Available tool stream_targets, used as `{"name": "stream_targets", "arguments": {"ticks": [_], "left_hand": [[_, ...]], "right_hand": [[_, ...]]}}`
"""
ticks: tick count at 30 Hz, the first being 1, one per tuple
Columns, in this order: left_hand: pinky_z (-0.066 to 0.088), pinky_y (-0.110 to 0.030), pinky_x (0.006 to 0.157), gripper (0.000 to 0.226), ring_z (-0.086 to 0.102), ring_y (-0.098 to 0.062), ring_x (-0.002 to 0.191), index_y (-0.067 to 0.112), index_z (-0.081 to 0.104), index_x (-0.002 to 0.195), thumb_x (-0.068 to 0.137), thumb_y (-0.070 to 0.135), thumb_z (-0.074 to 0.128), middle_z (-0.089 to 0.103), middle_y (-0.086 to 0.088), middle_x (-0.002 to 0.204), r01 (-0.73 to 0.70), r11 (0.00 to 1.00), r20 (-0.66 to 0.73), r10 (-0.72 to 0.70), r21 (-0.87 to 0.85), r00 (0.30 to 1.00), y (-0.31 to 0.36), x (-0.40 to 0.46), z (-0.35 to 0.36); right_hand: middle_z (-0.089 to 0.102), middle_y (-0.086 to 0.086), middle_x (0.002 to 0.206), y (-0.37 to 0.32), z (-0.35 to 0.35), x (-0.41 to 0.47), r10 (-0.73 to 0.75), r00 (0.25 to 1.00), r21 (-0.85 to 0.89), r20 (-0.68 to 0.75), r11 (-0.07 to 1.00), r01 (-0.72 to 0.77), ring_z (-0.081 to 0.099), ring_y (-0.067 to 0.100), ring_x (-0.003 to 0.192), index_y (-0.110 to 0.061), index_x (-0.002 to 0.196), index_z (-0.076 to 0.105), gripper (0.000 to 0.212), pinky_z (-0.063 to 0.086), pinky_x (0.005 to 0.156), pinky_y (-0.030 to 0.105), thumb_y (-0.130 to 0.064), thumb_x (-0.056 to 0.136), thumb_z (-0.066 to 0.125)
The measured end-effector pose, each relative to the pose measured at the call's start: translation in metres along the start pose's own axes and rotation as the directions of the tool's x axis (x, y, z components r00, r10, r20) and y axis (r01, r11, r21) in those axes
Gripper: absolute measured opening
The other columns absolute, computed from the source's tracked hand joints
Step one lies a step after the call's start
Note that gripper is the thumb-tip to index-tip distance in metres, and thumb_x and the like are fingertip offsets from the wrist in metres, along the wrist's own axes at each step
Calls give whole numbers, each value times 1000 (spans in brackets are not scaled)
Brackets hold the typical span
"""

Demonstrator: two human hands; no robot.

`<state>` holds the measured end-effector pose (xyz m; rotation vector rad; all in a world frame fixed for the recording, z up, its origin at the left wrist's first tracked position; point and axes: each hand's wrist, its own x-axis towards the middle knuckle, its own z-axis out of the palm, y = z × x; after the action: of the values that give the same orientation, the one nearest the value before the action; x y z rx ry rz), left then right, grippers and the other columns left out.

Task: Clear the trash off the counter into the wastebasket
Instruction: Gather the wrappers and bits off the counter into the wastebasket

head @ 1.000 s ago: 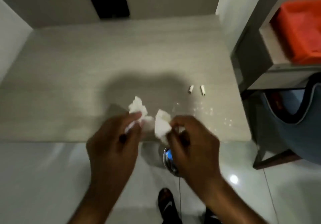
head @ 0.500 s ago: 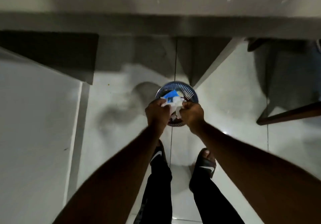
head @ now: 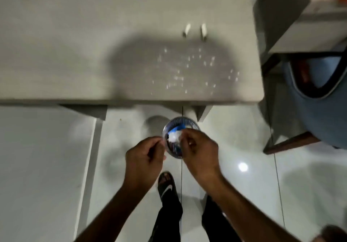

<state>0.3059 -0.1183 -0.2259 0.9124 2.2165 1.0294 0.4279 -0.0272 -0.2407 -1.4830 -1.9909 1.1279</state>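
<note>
Head view: wastebasket (head: 189,124) on floor below desk (head: 75,44) edge, white tissue (head: 174,136) inside. Left hand (head: 145,160) at 8 o'clock, right hand (head: 199,149) at 4; fingers loosely curled, empty. Two scraps (head: 195,30) at 12 on desk.

Both bare forearms are extended forward and downward, converging toward the middle. The left hand (head: 145,160) is held loosely curled, fingers bent inward, nothing visibly gripped. The right hand (head: 199,150) is likewise curled, its fingertips (head: 185,135) drawn together; whether anything is pinched cannot be told.
</note>
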Motion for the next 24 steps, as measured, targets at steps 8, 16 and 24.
{"name": "stream_targets", "arguments": {"ticks": [8,16,24], "left_hand": [[46,-14,74,15,65,-11,77,10,76,91,91,16,62,75,-3,84,-457,843,-225,522,285,823,190,77,-81],[56,-39,89,20,67,-38,107,7,70,99,88,23,65,72,-18,112,-245,788,254,117,565,960,253,166,-39],[60,-41,87,21,70,-36,100,12,74,100,83,16,62,75,-14,107,-209,829,229,100,518,968,230,173,-38]], "right_hand": [[75,1,91,-157,-125,55,-322,890,-90,-322,947,309,68,15,79,-18,98,75,14,47,75,20,-13,85,69],[75,10,91,-185,-149,159,150,987,-422,63,900,-110,72,26,82,-10,94,75,14,63,80,38,-13,80,77],[76,11,86,-181,-137,163,180,984,-407,-3,898,-165,71,26,77,-9,85,77,8,63,75,34,-11,77,75]]}}
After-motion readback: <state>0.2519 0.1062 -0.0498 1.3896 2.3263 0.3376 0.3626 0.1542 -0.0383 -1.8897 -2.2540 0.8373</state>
